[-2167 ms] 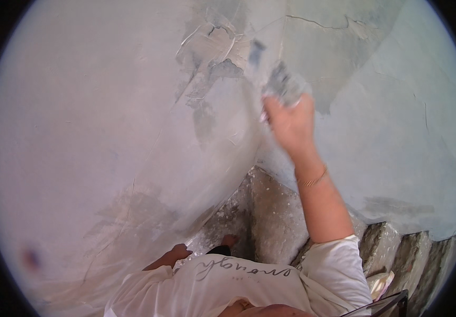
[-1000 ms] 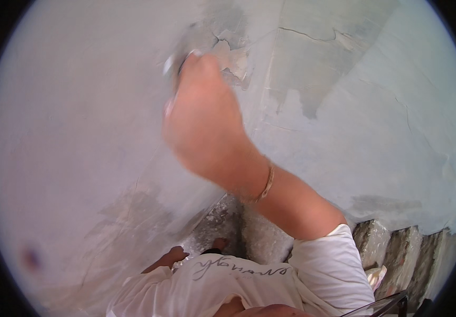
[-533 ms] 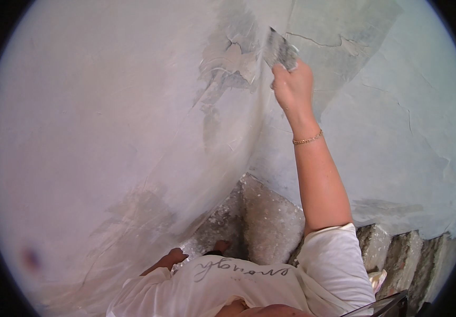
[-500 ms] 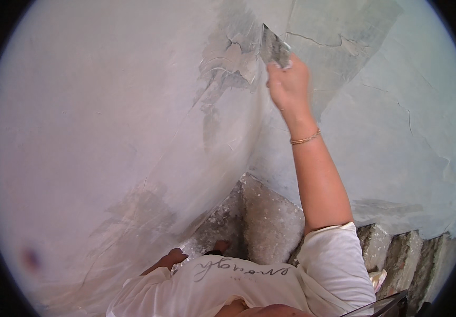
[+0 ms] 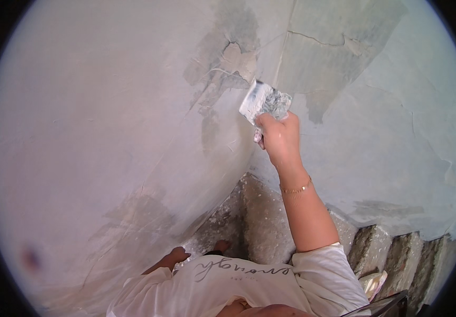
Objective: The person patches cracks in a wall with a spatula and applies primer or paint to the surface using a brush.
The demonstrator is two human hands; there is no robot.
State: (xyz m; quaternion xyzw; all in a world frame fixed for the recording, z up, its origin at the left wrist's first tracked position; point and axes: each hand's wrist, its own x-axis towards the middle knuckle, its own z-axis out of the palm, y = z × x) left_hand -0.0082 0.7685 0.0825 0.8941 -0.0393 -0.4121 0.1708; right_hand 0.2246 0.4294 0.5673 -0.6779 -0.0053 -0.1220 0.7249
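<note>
In my right hand (image 5: 278,138) is a putty knife (image 5: 266,101) with a wide metal blade smeared with pale plaster. My fingers are wrapped round its handle, and the blade is in front of the wall corner, below a patch of lumpy plaster (image 5: 238,59). I cannot tell whether the blade touches the wall. Low down by my shirt is my left hand (image 5: 178,255), curled, with a small bit of something whitish beside it. My body hides most of what it holds.
A grey plastered wall (image 5: 80,132) on the left meets another wall (image 5: 375,132) on the right, which has a cracked darker patch (image 5: 333,47). Below are rough concrete steps (image 5: 375,243) speckled with white, and a landing (image 5: 265,222) in the corner.
My right hand has come down and slightly left with the putty knife, away from the upper corner. The blade has turned so that its plaster-covered face shows. My left hand stays about where it was.
</note>
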